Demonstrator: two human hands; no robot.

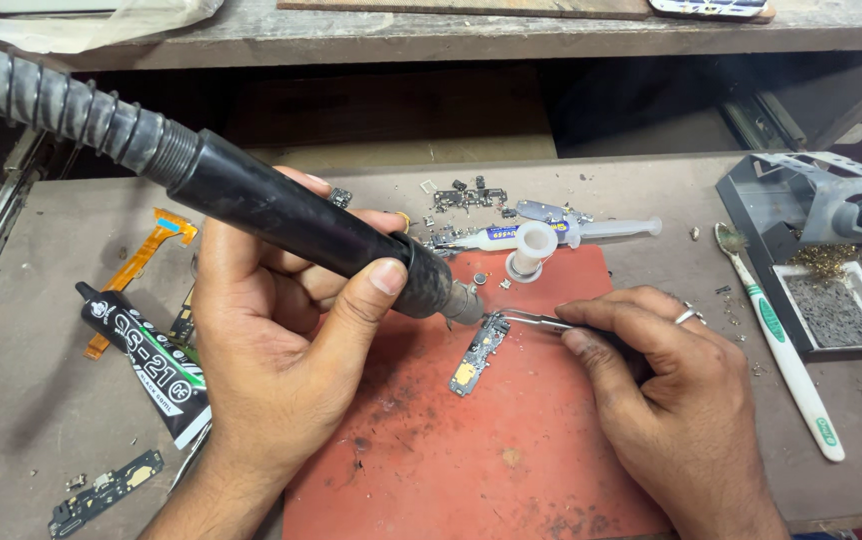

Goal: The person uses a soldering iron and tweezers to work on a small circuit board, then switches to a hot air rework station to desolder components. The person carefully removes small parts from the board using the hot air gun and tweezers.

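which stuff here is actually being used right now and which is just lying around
In use:
left hand
hot air wand
right hand
tweezers
small circuit board
red work mat

Lying about:
black adhesive tube
toothbrush
syringe
orange flex cable
second circuit board
white cap

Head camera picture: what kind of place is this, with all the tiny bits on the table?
Most likely a small electronics repair bench. The left hand holds a hot-air tool over a small circuit board, which the right hand steadies with tweezers. A soldering stand sits nearby.
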